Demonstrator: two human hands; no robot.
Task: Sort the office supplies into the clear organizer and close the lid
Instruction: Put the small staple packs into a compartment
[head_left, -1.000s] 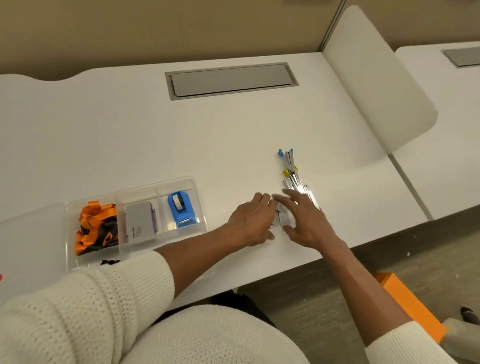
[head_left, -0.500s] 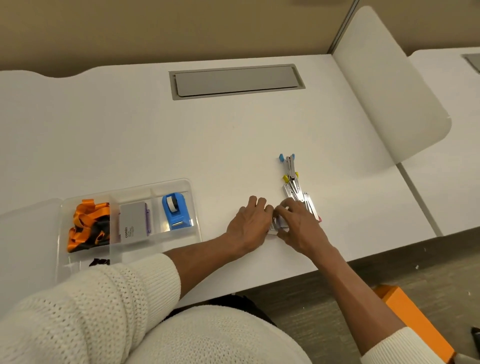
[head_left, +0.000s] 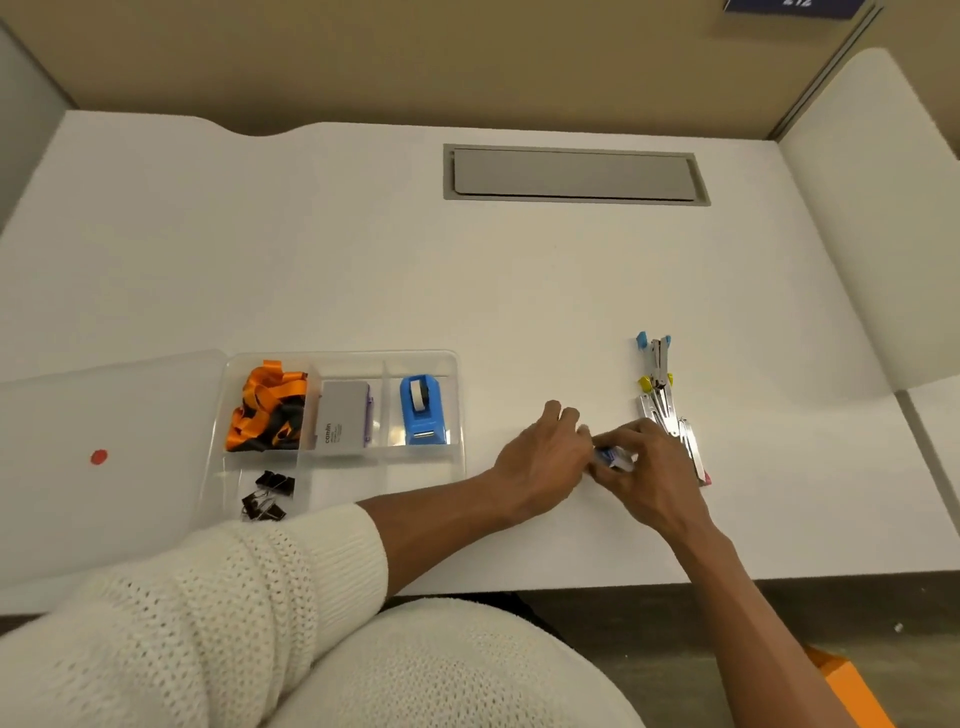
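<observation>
The clear organizer (head_left: 343, 358) sits at the left of the white desk with its lid (head_left: 104, 467) lying open to the left. Inside are orange and black lanyards (head_left: 267, 405), a grey box (head_left: 342, 418), a blue tape dispenser (head_left: 422, 410) and black binder clips (head_left: 267, 496). My left hand (head_left: 540, 457) and my right hand (head_left: 647, 467) meet to the right of the organizer, both pinching a small blue and white box (head_left: 613, 458) just above the desk. A row of metal staplers (head_left: 665, 400) with blue, yellow and pink tips lies right behind my right hand.
A grey cable hatch (head_left: 574, 174) is set into the far middle of the desk. A white divider panel (head_left: 878, 208) stands at the right edge. An orange object (head_left: 852, 691) lies on the floor at the lower right. A red dot (head_left: 98, 457) marks the lid.
My hands have closed together on the small box and lifted it slightly off the desk. The camera has swung left, bringing the whole organizer and lid into view.
</observation>
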